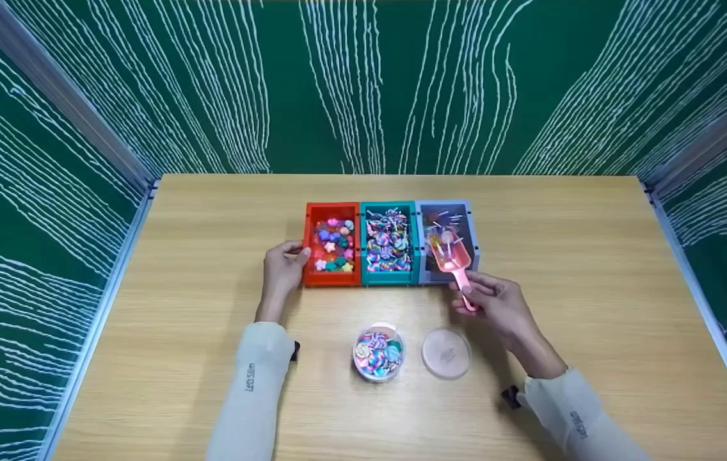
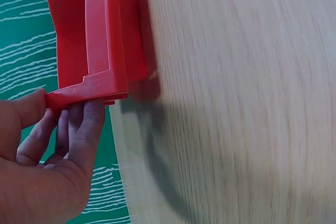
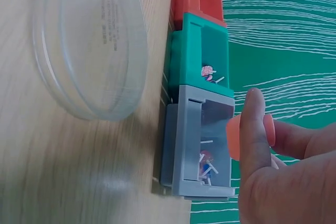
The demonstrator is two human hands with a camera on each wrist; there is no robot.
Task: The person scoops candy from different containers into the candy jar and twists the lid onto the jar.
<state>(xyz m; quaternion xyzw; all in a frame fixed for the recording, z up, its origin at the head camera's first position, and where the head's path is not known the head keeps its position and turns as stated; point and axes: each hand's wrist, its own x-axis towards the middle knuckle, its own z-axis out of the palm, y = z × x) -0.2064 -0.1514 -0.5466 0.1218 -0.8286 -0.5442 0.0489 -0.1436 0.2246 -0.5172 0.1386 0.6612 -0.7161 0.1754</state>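
Observation:
My left hand [image 1: 283, 272] grips the left side of a red bin [image 1: 332, 279], with the thumb at the rim and the fingers under it in the left wrist view. Small colourful flower-like and rounded pieces lie inside that bin. My right hand [image 1: 499, 306] holds a pink scoop [image 1: 455, 264] by its handle. The scoop's blade is over the grey bin [image 1: 474, 246] and carries a few small pieces, among them a tiny lollipop charm [image 1: 447, 237]. More white-stemmed lollipop charms [image 3: 207, 166] lie in the grey bin.
Between the red and grey bins sits a joined teal bin [image 1: 389, 278] full of swirl-patterned charms. Nearer to me on the wooden table [image 1: 178, 333] stand a clear round jar [image 1: 379, 380] of colourful charms and a clear lid [image 1: 446, 353]. Green patterned walls [image 1: 395, 89] enclose the table.

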